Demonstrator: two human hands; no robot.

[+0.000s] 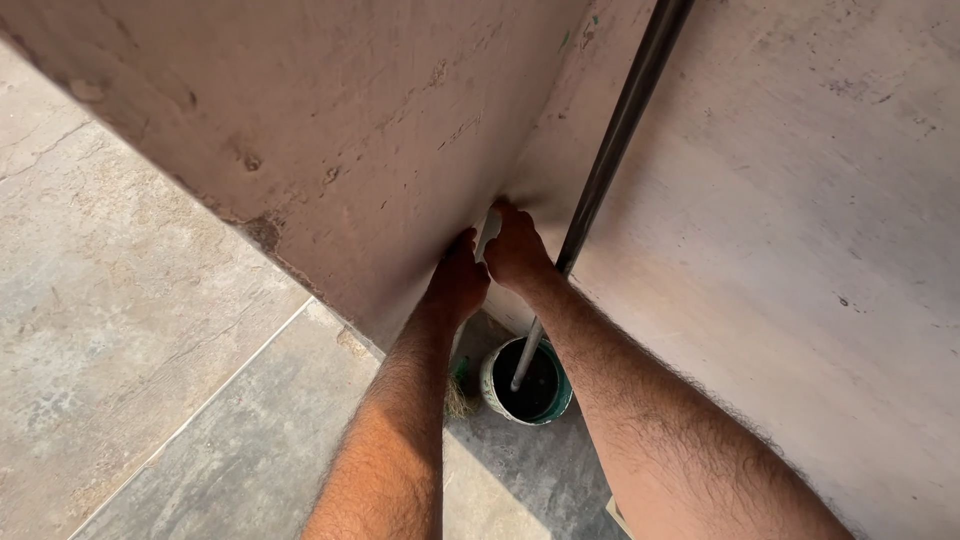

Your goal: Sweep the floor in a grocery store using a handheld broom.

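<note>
Two plastered pinkish walls [330, 130] meeting in a corner, filling the frame from nine o'clock round past three. Grey tiled floor [150, 380] spreading below, from seven to nine o'clock, a grout line running across it. Dark metal pole [612, 150] slanting down from one o'clock, crossing the right-hand wall and ending inside a small green-rimmed bucket [528, 382] sitting on the floor at the foot of the corner, near six o'clock. Bucket's inside looking dark; contents not clear. A tuft of straw-like bristles [458, 398] lying just beside the bucket, at its nine o'clock.

Both bare forearms reaching up from six o'clock into the corner. Left hand [457, 282] pressing against the left wall, fingers curled and pointing toward the seam. Right hand [515, 250] just beside it at its one o'clock, knuckles bent, fingertips pushing into the corner seam. A pale strip [489, 230] showing between the two hands, both touching it; whether pinching it or only pressing, cannot tell. Pole passing just beside the right wrist.
</note>
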